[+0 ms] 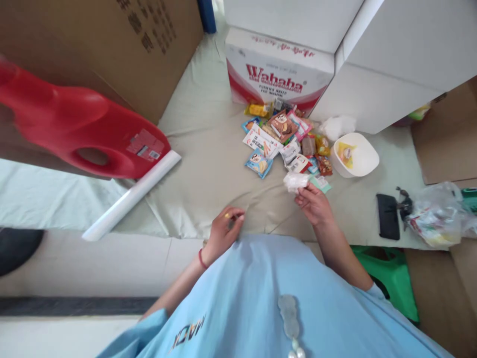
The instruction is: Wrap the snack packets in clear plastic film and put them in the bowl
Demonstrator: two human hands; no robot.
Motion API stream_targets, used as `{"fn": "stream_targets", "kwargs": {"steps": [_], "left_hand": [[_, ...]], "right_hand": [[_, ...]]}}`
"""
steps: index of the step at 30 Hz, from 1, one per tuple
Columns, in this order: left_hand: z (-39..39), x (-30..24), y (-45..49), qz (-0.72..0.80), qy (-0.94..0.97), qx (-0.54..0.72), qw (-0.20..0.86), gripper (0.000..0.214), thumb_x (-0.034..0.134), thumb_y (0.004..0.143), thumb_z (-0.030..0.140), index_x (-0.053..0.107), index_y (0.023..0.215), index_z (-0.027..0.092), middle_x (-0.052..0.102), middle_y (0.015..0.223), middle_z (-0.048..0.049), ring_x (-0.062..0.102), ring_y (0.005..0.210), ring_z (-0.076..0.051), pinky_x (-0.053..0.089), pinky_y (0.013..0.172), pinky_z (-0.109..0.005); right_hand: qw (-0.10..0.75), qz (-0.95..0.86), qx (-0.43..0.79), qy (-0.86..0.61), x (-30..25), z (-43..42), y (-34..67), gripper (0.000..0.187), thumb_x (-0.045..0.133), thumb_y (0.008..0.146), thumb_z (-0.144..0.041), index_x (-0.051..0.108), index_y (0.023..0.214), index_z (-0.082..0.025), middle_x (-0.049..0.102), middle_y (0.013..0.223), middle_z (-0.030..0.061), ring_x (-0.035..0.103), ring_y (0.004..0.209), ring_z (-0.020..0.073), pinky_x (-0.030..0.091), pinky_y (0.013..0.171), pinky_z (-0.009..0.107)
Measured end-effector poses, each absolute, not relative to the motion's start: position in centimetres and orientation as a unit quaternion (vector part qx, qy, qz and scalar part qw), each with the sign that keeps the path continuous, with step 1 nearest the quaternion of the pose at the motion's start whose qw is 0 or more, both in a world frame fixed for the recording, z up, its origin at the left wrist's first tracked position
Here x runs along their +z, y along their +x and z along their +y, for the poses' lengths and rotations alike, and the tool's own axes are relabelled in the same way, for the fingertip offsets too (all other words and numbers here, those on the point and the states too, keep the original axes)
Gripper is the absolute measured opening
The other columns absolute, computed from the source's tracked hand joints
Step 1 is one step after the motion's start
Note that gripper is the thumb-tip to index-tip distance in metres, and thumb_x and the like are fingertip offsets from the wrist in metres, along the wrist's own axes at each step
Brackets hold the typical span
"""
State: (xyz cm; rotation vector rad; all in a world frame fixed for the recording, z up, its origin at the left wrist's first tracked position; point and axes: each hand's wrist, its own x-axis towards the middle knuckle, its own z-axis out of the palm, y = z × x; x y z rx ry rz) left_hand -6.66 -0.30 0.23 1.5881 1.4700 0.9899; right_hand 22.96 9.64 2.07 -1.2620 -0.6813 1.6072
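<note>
right hand (312, 201): thumb and fingers are pinched on a crumpled, translucent white plastic wrapper (296, 181), held toward the near edge of the bench (201, 149) from the pile of small multicoloured snack packets (285, 136). left hand (225, 228): fingers are curled at the near edge, with no held item visible; whether the fingertips meet cannot be told.

caution 1: the wrapper appears thin and light. cause of loss: a loose pinch or a brush against the pile may let it slip among the packets.

caution 2: a flat, pale mint-green packet (322, 184) lies just beside the right fingers. contact cannot be confirmed. a low sideways sweep could drag it along.

caution 3: the rounded-square white plastic bowl (367, 156), right of the pile, shows one yellow packet inside. it is probably light; a knock from the right forearm could shift it.

caution 4: the rectangular black smartphone (387, 216) lies close to the near edge, toward the right corner. a careless elbow could push it off.

caution 5: the long, whitish cylindrical roll (132, 196) reaches the near edge at left. a bump could start it rolling.
</note>
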Motion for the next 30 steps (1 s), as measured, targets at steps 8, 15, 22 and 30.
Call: {"fn": "stream_targets", "kwargs": {"steps": [8,15,22,30], "left_hand": [[5.9,0.9,0.1,0.445,0.661,0.358,0.487,0.036,0.074,0.091,0.049,0.076,0.112,0.020,0.074,0.119,-0.0122,0.066,0.113,-0.028,0.050,0.102,-0.041],[6.1,-1.0,-1.3,0.517,0.379,0.413,0.647,0.052,0.080,0.077,0.069,0.064,0.076,0.019,0.060,0.070,0.0024,0.052,0.069,-0.014,0.043,0.069,-0.027],[5.4,-1.5,-1.0,0.552,0.321,0.422,0.643,0.054,0.079,0.079,0.070,0.057,0.073,0.021,0.051,0.061,0.0051,0.045,0.058,-0.011,0.036,0.057,-0.026],[5.3,-1.2,-1.1,0.483,0.303,0.430,0.699,0.052,0.091,0.072,0.055,0.063,0.099,0.020,0.068,0.090,0.0002,0.063,0.080,-0.014,0.051,0.075,-0.027]], "right_hand": [[0.380,-0.232,0.742,-0.501,2.6,3.7,19.8,0.033,0.094,0.067,-0.037,0.075,0.087,-0.020,0.061,0.073,-0.0037,0.044,0.058,0.0076,0.038,0.055,0.022],[0.349,-0.253,0.735,-0.523,2.2,4.5,23.6,0.036,0.093,0.065,-0.040,0.075,0.088,-0.019,0.056,0.066,-0.0047,0.041,0.055,0.0074,0.033,0.053,0.022],[0.402,-0.551,0.400,-0.612,2.4,4.6,22.3,0.026,0.071,0.093,-0.049,0.073,0.098,-0.023,0.068,0.087,0.0031,0.059,0.078,0.0190,0.049,0.073,0.033],[0.251,-0.766,0.357,-0.472,0.6,5.0,18.7,0.020,0.058,0.100,-0.033,0.076,0.099,-0.025,0.072,0.093,0.0089,0.062,0.092,0.0261,0.052,0.086,0.041]]}}
